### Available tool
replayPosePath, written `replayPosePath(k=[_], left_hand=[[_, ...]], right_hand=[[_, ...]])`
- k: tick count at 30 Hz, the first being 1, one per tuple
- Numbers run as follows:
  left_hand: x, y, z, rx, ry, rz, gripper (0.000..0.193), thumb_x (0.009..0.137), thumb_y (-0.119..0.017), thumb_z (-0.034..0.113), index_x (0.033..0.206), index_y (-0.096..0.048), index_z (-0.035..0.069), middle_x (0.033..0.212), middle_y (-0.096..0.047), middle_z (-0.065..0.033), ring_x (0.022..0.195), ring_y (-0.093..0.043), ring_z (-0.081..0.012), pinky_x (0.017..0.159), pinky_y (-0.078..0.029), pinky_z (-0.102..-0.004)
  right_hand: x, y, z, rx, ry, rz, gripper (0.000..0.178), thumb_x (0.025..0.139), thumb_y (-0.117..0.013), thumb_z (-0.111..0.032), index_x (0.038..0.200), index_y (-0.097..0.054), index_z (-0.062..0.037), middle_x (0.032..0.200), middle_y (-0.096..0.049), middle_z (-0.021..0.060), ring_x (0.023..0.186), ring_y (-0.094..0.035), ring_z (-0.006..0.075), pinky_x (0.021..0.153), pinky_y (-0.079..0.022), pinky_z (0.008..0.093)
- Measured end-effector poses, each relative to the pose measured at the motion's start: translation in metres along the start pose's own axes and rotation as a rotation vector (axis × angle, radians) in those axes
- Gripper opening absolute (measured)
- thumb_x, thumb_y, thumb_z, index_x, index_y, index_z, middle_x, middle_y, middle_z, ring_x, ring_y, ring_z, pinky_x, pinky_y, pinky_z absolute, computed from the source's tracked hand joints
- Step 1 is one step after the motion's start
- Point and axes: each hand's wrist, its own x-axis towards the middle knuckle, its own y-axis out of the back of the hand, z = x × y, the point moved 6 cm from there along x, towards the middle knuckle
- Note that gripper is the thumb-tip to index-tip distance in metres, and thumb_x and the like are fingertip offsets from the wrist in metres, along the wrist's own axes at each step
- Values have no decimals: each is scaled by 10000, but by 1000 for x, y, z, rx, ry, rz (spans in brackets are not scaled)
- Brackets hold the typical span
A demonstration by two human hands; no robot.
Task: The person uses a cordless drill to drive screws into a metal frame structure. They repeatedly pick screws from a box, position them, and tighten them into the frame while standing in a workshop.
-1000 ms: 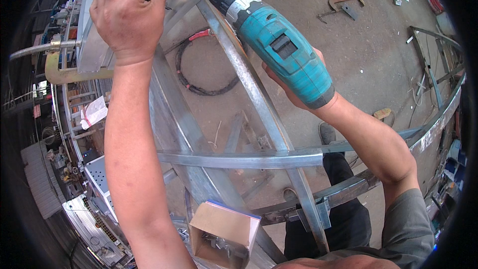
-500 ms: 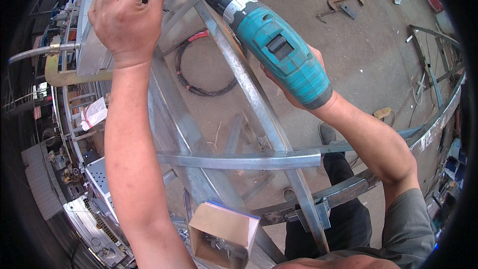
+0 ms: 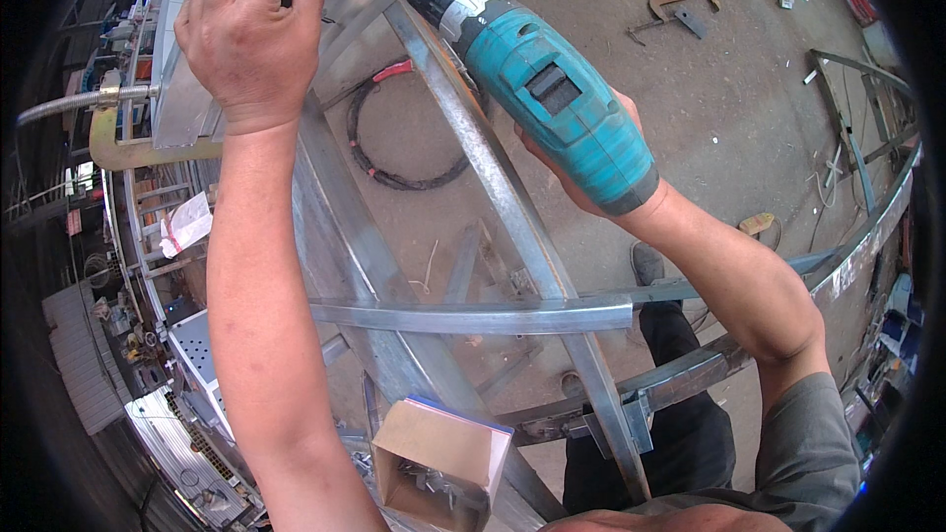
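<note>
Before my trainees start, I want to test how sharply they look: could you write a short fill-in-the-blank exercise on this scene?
The drill is held in the person's ____ hand.
The box near the picture's lower edge is made of ____.
The bright part at the top of the coiled cable is coloured ____.
The short sleeve at the lower right is coloured ____.

Missing words: right; cardboard; red; grey.

No lettering, labels, numbers or signs can be read on anything here.
</note>
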Motion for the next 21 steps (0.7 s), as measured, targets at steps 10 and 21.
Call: replayPosePath(k=[10, 21], left_hand=[[5, 0, 8, 76, -30, 36, 223, 690, -846, 63, 707, -624, 53, 1353, -668, -117, 1017, -645, -332, 871, -495, -414], [10, 8, 20, 118, -94, 30, 234, 687, -844, 54, 705, -611, 54, 1349, -668, -130, 1021, -647, -332, 880, -495, -411]], right_hand=[[-2, -1, 0, -24, 36, 7, 202, 890, -774, -125, 1066, -688, -75, 997, -690, 107, 859, -688, 275, 785, -582, 378], [-2, 1, 0, -10, -10, -16, 206, 885, -777, -123, 1068, -692, -76, 994, -688, 110, 862, -689, 277, 784, -578, 378]])
